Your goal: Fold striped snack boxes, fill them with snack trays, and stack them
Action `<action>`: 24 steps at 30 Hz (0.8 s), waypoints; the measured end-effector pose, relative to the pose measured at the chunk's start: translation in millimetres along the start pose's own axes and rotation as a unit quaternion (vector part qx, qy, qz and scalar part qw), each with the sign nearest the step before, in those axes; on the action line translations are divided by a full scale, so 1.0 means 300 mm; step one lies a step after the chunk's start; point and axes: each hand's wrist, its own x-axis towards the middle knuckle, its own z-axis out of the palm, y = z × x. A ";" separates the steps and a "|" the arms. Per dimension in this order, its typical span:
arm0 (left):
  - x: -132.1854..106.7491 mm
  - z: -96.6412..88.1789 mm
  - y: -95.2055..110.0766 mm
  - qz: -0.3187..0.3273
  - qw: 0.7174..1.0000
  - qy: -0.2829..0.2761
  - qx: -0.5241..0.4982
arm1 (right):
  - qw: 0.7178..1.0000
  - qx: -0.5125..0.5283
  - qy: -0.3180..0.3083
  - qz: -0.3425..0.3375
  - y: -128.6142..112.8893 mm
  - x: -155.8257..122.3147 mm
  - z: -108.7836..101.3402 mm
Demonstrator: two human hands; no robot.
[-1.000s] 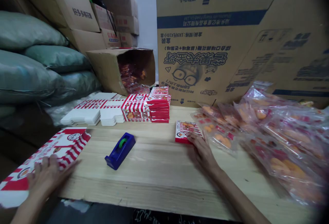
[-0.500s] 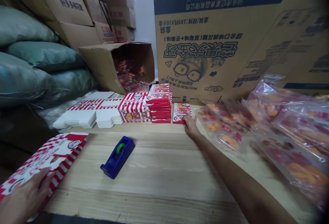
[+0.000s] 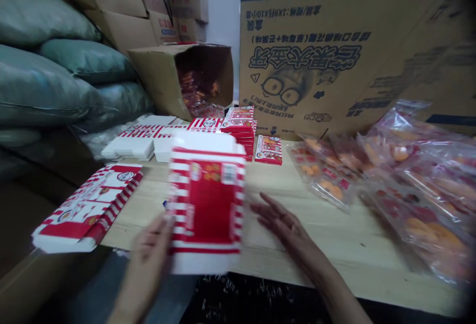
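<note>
My left hand [image 3: 154, 247] is closed on the left edge of a red-and-white striped carton [image 3: 213, 205], which looks flat and faces me with its red panel and barcode. White flaps stick out at its top and bottom. Just right of the carton, my right hand [image 3: 278, 220] has its fingers stretched out and holds nothing. Behind the carton, only a bit of the blue tape dispenser [image 3: 165, 205] shows. A stack of flattened striped cartons [image 3: 89, 205] lies at the table's left edge.
Red boxes [image 3: 243, 140] are stacked at the back, with a single box [image 3: 268, 150] beside them. Clear bags of orange pieces [image 3: 427, 215] pile up on the right. An open cardboard box [image 3: 159, 76], a large carton [image 3: 297, 31] and green sacks [image 3: 40, 81] stand behind.
My left hand has lifted a carton from the left stack to the middle. My right hand has left the single box at the back and come nearer. The view has shifted.
</note>
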 end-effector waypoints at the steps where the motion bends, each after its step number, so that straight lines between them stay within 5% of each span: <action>1: -0.024 0.074 -0.044 -0.034 0.997 -0.071 -0.024 | 0.996 0.075 -0.020 0.032 -0.003 -0.054 0.040; 3: -0.067 0.194 -0.111 -0.013 0.990 -0.142 -0.006 | 0.981 0.171 -0.009 0.094 0.009 -0.144 0.094; 5: -0.088 0.261 -0.127 0.116 0.984 -0.102 0.085 | 0.970 0.200 0.027 0.135 0.033 -0.213 0.109; 8: -0.069 0.290 -0.078 0.334 0.908 -0.053 0.246 | 0.976 0.156 0.031 0.151 0.058 -0.289 0.088; 10: -0.043 0.298 -0.042 0.388 0.863 -0.093 0.309 | 0.982 0.115 0.019 0.147 0.066 -0.326 0.069; 12: -0.026 0.312 -0.032 0.375 0.855 -0.137 0.332 | 0.986 0.088 0.019 0.142 0.075 -0.353 0.057; 16: -0.039 0.347 -0.081 0.301 0.885 -0.201 0.294 | 0.981 0.098 0.037 0.161 0.107 -0.389 0.052; 20: -0.091 0.348 -0.146 0.289 0.918 -0.131 0.239 | 0.946 0.203 0.076 0.242 0.114 -0.407 0.053; 22: -0.133 0.340 -0.176 0.224 0.949 -0.103 0.196 | 0.923 0.251 0.108 0.272 0.105 -0.407 0.055; 24: -0.184 0.338 -0.205 0.115 0.970 -0.159 0.142 | 0.910 0.276 0.142 0.275 0.096 -0.402 0.064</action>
